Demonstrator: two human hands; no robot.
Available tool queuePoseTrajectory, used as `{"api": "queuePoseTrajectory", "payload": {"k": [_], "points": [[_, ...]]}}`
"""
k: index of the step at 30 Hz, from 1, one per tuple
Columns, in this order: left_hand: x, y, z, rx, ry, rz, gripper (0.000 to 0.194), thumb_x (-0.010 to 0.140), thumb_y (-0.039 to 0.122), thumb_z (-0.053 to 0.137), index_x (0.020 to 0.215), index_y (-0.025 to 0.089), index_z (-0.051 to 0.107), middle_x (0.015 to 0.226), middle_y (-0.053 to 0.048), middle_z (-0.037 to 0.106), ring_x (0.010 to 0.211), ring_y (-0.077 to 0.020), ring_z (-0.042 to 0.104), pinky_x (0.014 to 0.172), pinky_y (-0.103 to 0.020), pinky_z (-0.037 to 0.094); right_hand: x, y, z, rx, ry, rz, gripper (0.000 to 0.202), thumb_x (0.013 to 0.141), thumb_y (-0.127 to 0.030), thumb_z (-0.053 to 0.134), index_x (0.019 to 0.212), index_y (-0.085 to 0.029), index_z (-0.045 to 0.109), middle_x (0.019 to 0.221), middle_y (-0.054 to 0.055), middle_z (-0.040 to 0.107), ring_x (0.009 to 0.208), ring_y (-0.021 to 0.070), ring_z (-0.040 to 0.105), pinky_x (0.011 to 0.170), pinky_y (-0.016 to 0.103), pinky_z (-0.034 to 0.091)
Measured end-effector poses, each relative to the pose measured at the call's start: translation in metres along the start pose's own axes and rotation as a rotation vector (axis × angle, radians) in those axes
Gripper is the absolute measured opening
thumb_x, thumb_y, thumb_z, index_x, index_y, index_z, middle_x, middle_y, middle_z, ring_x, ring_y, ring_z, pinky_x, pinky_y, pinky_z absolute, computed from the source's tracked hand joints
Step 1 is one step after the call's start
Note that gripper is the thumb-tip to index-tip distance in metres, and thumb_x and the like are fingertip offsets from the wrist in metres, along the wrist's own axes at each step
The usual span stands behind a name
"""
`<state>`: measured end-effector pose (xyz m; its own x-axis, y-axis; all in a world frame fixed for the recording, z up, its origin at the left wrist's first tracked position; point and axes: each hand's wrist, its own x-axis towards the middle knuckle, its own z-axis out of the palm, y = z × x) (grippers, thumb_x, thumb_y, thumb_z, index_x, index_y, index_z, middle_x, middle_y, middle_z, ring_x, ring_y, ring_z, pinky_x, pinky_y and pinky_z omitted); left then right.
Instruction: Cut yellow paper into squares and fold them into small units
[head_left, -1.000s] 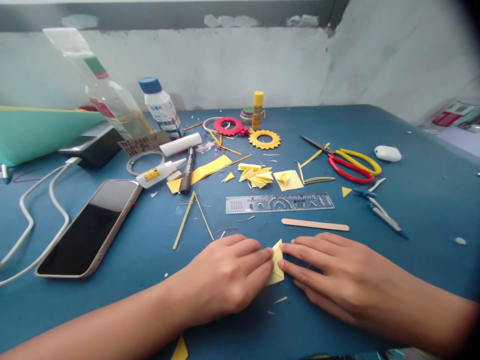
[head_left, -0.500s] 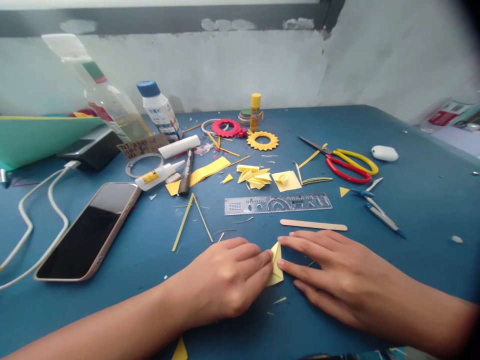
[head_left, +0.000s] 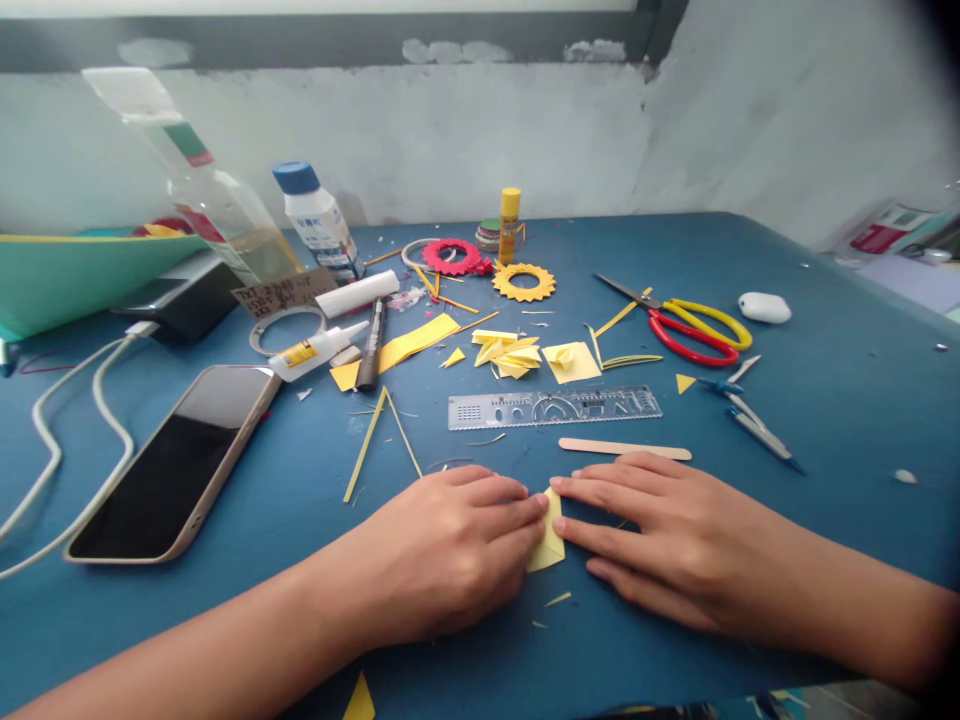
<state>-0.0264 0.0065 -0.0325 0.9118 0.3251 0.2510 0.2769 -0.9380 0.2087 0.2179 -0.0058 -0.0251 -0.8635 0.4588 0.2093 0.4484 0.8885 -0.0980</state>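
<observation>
A small folded piece of yellow paper [head_left: 551,538] lies on the blue table between my hands. My left hand [head_left: 457,555] presses on its left side, the fingers bent and together, covering part of it. My right hand [head_left: 667,545] lies with fingers spread, and two fingertips touch the paper's right edge. Just beyond is a wooden stick [head_left: 624,449], and behind that a clear ruler [head_left: 555,408]. Folded yellow pieces [head_left: 506,354] and a yellow square [head_left: 572,362] sit behind the ruler.
Red-and-yellow scissors [head_left: 694,330] and a compass [head_left: 757,425] lie at right. A phone [head_left: 172,465], glue bottle [head_left: 315,350] and black marker [head_left: 373,345] are at left. A glue stick [head_left: 509,225] and bottles stand at the back.
My left hand has shifted slightly, its fingers now flatter over the paper. My right hand has barely moved, its fingertips still at the paper's edge.
</observation>
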Motion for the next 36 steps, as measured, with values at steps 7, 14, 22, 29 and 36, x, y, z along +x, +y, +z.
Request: {"api": "queuePoseTrajectory", "payload": {"k": [7,14,22,29,36], "points": [[0.0,-0.002,-0.003,-0.123,0.062,-0.051,0.021,0.091,0.016,0.048,0.101,0.014,0.066,0.102,-0.007,0.072,0.097,-0.018,0.064,0.087,-0.033,0.05,0.005,-0.007,0.006,0.065,0.091,0.076,0.024,0.092,-0.033,0.051,0.093,-0.017,0.068,0.105,0.012,0.068,0.094,0.0239,0.064,0.081,0.04,0.051],[0.004,-0.001,0.005,-0.146,0.162,-0.19,0.016,0.09,0.02,0.052,0.094,0.015,0.066,0.094,-0.006,0.071,0.083,-0.0157,0.064,0.075,-0.03,0.052,0.009,-0.002,0.013,0.221,0.134,0.177,0.019,0.085,-0.03,0.06,0.099,-0.018,0.065,0.105,0.009,0.068,0.099,0.0234,0.063,0.088,0.041,0.049],[0.006,0.001,0.009,-0.029,0.187,-0.244,0.018,0.09,0.017,0.05,0.098,0.014,0.066,0.084,-0.006,0.07,0.075,-0.0192,0.064,0.066,-0.033,0.053,0.018,0.008,0.014,0.348,0.161,0.233,0.017,0.084,-0.019,0.058,0.1,-0.017,0.064,0.108,0.01,0.065,0.102,0.0197,0.06,0.088,0.034,0.051],[0.007,0.002,0.01,-0.054,0.227,-0.256,0.017,0.089,0.013,0.05,0.091,0.013,0.067,0.085,-0.007,0.07,0.081,-0.0193,0.065,0.073,-0.033,0.053,0.028,0.019,0.012,0.353,0.128,0.293,0.014,0.087,-0.019,0.054,0.092,-0.015,0.066,0.101,0.01,0.064,0.095,0.0198,0.06,0.085,0.034,0.049],[-0.001,-0.011,0.0,-0.136,0.218,-0.271,0.019,0.089,0.012,0.049,0.1,0.014,0.066,0.1,-0.007,0.069,0.087,-0.0175,0.065,0.076,-0.029,0.054,0.032,0.017,0.016,0.308,0.127,0.279,0.019,0.086,-0.027,0.059,0.096,-0.012,0.065,0.097,0.01,0.061,0.092,0.0213,0.058,0.082,0.035,0.049]]}}
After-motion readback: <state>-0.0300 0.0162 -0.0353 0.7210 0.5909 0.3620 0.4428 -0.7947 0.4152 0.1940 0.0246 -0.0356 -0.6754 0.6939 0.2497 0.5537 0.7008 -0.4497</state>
